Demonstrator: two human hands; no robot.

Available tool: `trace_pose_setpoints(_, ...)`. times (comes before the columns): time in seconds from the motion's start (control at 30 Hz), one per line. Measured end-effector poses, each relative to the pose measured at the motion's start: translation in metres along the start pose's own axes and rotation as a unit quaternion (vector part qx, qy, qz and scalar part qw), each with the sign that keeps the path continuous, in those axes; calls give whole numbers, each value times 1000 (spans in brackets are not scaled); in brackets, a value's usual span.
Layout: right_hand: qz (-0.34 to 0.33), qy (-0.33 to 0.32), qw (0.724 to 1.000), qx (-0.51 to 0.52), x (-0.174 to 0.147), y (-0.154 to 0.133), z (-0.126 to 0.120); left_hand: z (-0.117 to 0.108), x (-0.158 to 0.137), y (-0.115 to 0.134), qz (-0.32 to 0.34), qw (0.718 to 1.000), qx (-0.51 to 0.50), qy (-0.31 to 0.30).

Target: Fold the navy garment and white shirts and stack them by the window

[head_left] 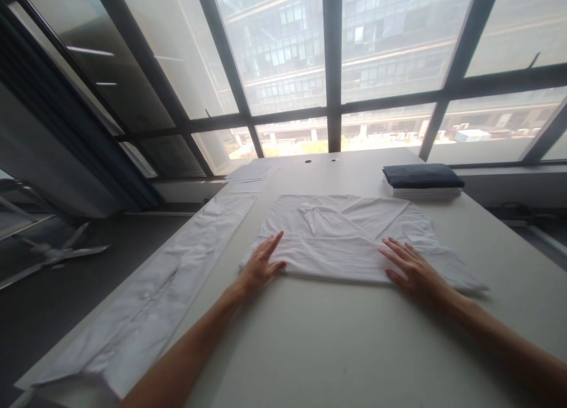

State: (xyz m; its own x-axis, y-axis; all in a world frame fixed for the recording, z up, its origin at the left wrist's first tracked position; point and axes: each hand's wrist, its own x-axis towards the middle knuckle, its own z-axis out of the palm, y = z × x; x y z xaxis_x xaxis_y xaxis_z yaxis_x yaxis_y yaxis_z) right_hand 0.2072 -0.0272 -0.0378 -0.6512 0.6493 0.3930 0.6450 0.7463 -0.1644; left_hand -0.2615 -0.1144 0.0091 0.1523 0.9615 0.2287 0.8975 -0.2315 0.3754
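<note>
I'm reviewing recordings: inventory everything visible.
Loosely folded fabric: 1, white, table centre
Long rumpled fabric: 1, white, table left
Thin sheets: several, white, far left
Folded bundle: 1, navy, right
Flat stack: 1, white, under bundle
Broad tabletop: 1, white, foreground
Glass windows: several, black frames, back
Buildings: uncounted, pale, outside
Curtain: 1, bluish, left
Splayed base: 1, grey, left
Floor: 1, dark, left
Left grip: 1, folded fabric's left
Right grip: 1, folded fabric's right
</note>
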Motion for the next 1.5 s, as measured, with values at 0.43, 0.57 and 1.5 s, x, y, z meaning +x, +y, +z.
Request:
trace_pose_setpoints(0.43,38,-56,997,-21,1,6,8,-14,-9,-22,-189,964,182,-45)
trace_pose_setpoints(0.57,40,-49,998,-16,0,6,8,-10,-4,3,-43,985,164,30)
trace_pose_setpoints(1.5,25,-69,997,-22,-2,8,8,10,1,34,13,982,90,-166)
